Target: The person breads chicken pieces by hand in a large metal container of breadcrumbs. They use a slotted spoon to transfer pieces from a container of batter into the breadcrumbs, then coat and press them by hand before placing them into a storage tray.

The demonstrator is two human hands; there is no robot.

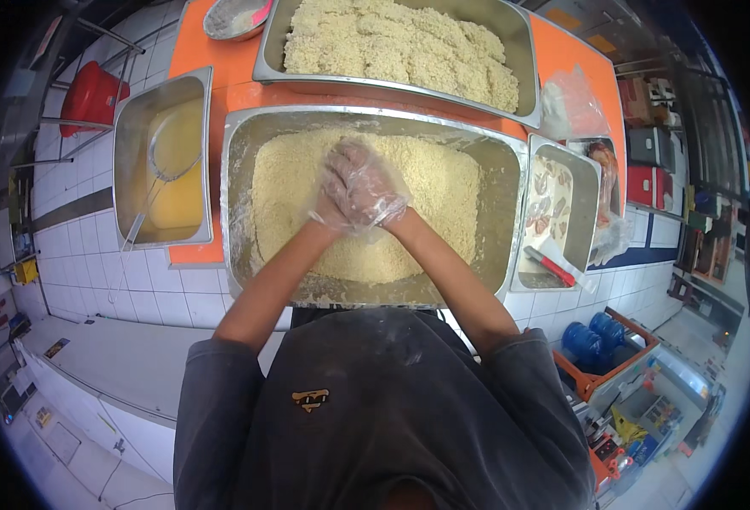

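Note:
A clear plastic glove covers each hand. My right hand [376,190] lies over my left hand [331,196], the two pressed together with fingers overlapping. They rest on a bed of pale yellow crumbs [438,236] in a large steel pan [508,210]. Whether anything sits under or between the palms is hidden. Behind this pan, a second steel pan [400,90] holds rows of crumb-coated pieces [400,44]. To the right, a smaller steel pan [579,223] contains pieces of what looks like raw meat [544,191] in a whitish liquid.
At left, a wire strainer [152,156] lies across a steel pan [126,127] of yellow liquid [174,210]. A red-handled utensil [550,266] crosses the right pan's near end. A bowl [222,19] and a plastic bag [569,105] also occupy the orange table [196,60].

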